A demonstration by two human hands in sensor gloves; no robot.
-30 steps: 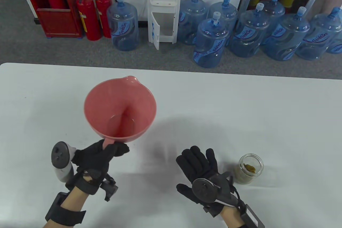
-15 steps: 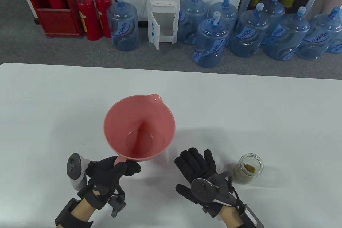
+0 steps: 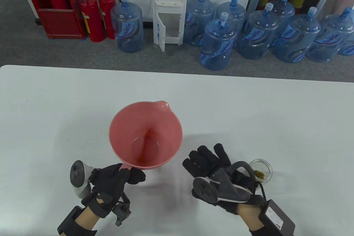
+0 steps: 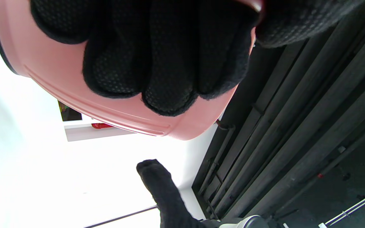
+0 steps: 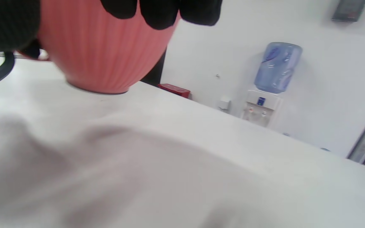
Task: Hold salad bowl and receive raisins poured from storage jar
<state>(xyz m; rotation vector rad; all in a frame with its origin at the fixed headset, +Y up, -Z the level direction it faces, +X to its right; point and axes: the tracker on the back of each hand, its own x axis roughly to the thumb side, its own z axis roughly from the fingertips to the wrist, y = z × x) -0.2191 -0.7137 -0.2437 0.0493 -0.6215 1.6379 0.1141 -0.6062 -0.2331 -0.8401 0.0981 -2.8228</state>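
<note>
The left hand [image 3: 110, 178] grips the handle of the pink bowl [image 3: 145, 135] at its near rim; in the left wrist view the fingers [image 4: 166, 63] are curled closed against the bowl's outer wall. In the right wrist view the bowl's base seems to touch the table [image 3: 249, 114], though I cannot be sure it rests fully. The bowl is empty.

The right hand [image 3: 218, 172] is spread, holding nothing, between the bowl and the jar [image 3: 260, 171]. The jar stands on the table at the near right, partly hidden behind the hand's tracker. It has no lid, and the raisins lie low inside it.

I see several risks. The bowl is held only by its handle at one side, so it could tip or turn when raisins drop in, mostly if it is lifted. The hand's back is toward the jar, so the tracker or the cable could knock the open jar over and spill the raisins on the table. Glass in a glove may slip. Raisins often stick together, so they may fall as one lump and miss the bowl.
</note>
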